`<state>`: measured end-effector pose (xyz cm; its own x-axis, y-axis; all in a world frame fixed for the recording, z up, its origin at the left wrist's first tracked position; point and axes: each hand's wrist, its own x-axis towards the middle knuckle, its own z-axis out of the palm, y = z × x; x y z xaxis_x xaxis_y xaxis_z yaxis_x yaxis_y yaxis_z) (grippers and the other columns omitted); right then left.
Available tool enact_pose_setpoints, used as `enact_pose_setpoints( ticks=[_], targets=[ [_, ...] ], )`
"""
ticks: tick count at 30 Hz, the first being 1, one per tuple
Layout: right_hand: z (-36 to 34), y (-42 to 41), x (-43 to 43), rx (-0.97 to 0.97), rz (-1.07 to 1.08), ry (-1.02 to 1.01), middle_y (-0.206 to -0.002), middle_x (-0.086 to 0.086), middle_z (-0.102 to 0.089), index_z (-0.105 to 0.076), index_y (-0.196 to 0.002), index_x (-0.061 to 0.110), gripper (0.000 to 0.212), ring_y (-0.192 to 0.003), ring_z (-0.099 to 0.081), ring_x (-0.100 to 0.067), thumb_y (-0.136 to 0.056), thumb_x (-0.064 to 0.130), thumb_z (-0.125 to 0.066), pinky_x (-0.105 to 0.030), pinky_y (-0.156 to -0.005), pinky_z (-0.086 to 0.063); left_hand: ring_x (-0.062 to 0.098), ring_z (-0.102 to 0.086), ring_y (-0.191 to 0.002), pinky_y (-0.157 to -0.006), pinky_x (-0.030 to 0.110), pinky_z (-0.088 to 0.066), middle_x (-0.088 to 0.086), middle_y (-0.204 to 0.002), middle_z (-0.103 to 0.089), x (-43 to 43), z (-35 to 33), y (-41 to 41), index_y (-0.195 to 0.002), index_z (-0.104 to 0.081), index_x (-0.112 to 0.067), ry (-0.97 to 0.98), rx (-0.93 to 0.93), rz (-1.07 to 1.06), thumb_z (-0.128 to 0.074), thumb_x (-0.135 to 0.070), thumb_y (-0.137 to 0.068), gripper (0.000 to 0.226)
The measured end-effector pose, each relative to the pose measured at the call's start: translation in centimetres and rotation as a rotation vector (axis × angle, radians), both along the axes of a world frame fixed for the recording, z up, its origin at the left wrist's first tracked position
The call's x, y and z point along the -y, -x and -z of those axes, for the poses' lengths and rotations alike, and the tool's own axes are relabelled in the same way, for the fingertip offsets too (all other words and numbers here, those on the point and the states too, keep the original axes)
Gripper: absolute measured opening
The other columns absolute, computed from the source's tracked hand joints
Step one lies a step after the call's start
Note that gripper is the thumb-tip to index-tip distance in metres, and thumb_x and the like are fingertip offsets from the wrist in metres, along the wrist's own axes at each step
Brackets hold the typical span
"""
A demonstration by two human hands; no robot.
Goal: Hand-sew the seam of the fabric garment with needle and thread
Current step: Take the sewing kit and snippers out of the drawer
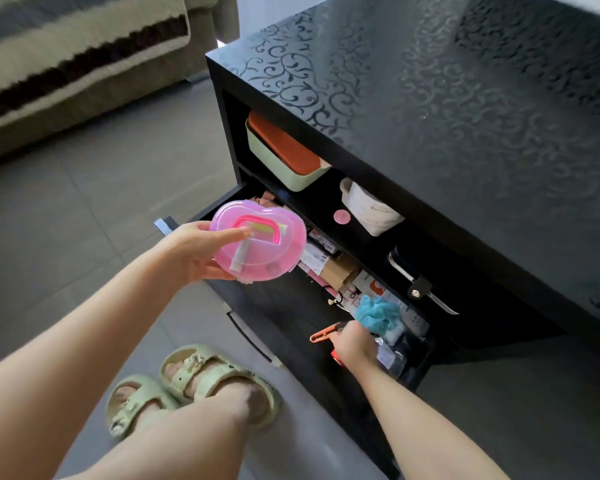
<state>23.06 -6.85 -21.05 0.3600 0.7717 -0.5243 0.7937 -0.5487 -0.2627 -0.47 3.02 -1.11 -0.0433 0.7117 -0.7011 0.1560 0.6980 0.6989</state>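
Far out beyond your left hand [194, 251], a striped sofa [84, 64] is cut off by the frame, and grey floor [66, 202] tiles run from it towards you. Below that hand, your feet sit in pale green sandals [187, 379], partly covered by your own knee.

Your left arm reaches forward. The left hand grips a pink box [267, 251], heart-shaped and translucent, with one digit stretched across the lid and the others curled under its near edge. The box is held up over the left end of the open drawer [291, 306]. What lies inside it shows only as pale blurred strips through the plastic.

Between your hands the drawer is crammed with packets and cartons too jumbled to name.

Your right arm reaches down into the drawer's right end, wrist bent, with the back of the right hand [355, 344] facing you. Its fingers are hidden in the clutter, so I cannot tell whether they grasp anything. An orange-handled tool [321, 336] juts out just left of the hand, and a blue cloth [376, 313] lies just beyond it.

Above both hands stands a glossy black cabinet [465, 116] patterned with scrolls. Its open shelf holds a pale container [281, 147] with an orange lid and a white bag [371, 209], both partly hidden under the top.
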Motion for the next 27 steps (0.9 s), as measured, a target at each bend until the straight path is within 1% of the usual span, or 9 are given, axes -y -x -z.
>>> enact_pose_setpoints(
  ticks=[3,5,8,13,16,19,21,23,27],
  targets=[
    [1.0,0.2,-0.4,0.247,-0.47,0.01,-0.112,-0.006,-0.062,-0.049,-0.119,0.02,0.025,-0.104,-0.06,-0.024,-0.095,0.016,-0.053,-0.035,-0.076,-0.05,0.027,-0.07,-0.089,-0.051,0.035,-0.059,0.015,-0.109,-0.067,0.3,0.9,-0.2,-0.108,-0.062,-0.01,0.035,0.04,-0.031,-0.076,-0.023,-0.08,0.033],
    [1.9,0.0,-1.2,0.31,-0.726,0.01,-0.115,-0.007,-0.055,-0.047,-0.12,0.018,0.025,-0.103,-0.058,-0.024,-0.095,0.014,-0.052,-0.032,-0.07,-0.045,0.027,-0.07,-0.09,-0.055,0.036,-0.06,0.014,-0.108,-0.068,0.2,1.6,0.0,-0.112,-0.063,-0.011,0.053,0.027,-0.006,-0.076,-0.024,-0.079,0.038],
    [3.4,0.1,-2.4,0.303,-0.88,0.028,-0.116,-0.007,-0.051,-0.051,-0.115,0.016,0.022,-0.101,-0.056,-0.023,-0.094,0.018,-0.055,-0.032,-0.066,-0.039,0.026,-0.07,-0.091,-0.059,0.036,-0.061,0.012,-0.107,-0.069,-0.1,2.6,0.4,-0.114,-0.063,-0.011,0.065,0.025,0.004,-0.078,-0.026,-0.076,0.043],
    [3.8,0.8,-3.6,0.348,-0.938,0.057,-0.116,-0.005,-0.049,-0.057,-0.11,0.015,0.023,-0.101,-0.056,-0.022,-0.09,0.025,-0.062,-0.03,-0.067,-0.038,0.026,-0.07,-0.089,-0.058,0.037,-0.061,0.012,-0.107,-0.069,-0.1,3.7,0.8,-0.111,-0.063,-0.011,0.098,0.035,-0.038,-0.078,-0.026,-0.075,0.042],
    [2.0,1.2,-3.5,0.199,-0.713,0.038,-0.109,-0.001,-0.053,-0.062,-0.099,0.02,0.023,-0.09,-0.058,-0.018,-0.086,0.038,-0.068,-0.028,-0.067,-0.045,0.024,-0.07,-0.08,-0.054,0.038,-0.06,0.013,-0.1,-0.069,0.4,3.0,0.6,-0.1,-0.063,-0.011,0.107,0.035,-0.083,-0.076,-0.022,-0.08,0.026],
    [-2.1,1.0,-2.9,-0.243,-0.289,-0.098,-0.086,0.003,-0.061,-0.058,-0.071,0.021,0.025,-0.069,-0.064,-0.015,-0.079,0.038,-0.075,-0.031,-0.059,-0.054,0.024,-0.069,-0.078,-0.049,0.036,-0.059,0.012,-0.097,-0.068,1.0,1.2,0.3,-0.096,-0.063,-0.011,0.084,0.028,-0.101,-0.075,-0.021,-0.081,0.022],
    [-6.0,0.6,-2.3,-0.501,-0.096,-0.138,-0.071,0.001,-0.065,-0.057,-0.063,0.02,0.027,-0.063,-0.065,-0.017,-0.075,0.031,-0.079,-0.033,-0.06,-0.056,0.025,-0.069,-0.078,-0.048,0.035,-0.058,0.012,-0.096,-0.068,1.6,-0.6,-0.1,-0.096,-0.062,-0.011,0.063,0.03,-0.107,-0.075,-0.02,-0.081,0.021],
    [-10.3,-0.2,-1.5,-0.654,0.012,-0.2,-0.063,0.001,-0.063,-0.059,-0.062,0.018,0.026,-0.059,-0.061,-0.015,-0.072,0.026,-0.081,-0.029,-0.056,-0.053,0.026,-0.068,-0.081,-0.05,0.038,-0.06,0.014,-0.098,-0.067,2.2,-2.8,-0.8,-0.1,-0.062,-0.009,0.048,0.051,-0.123,-0.075,-0.02,-0.082,0.024],
    [-20.5,-2.5,0.8,-0.853,0.078,-0.379,-0.055,-0.005,-0.062,-0.061,-0.068,0.003,0.022,-0.051,-0.058,-0.009,-0.076,0.013,-0.079,-0.021,-0.052,-0.048,0.029,-0.067,-0.087,-0.061,0.043,-0.06,0.017,-0.102,-0.067,4.0,-8.3,-2.7,-0.113,-0.056,-0.006,-0.015,0.079,-0.089,-0.074,-0.025,-0.082,0.04]
  ],
)
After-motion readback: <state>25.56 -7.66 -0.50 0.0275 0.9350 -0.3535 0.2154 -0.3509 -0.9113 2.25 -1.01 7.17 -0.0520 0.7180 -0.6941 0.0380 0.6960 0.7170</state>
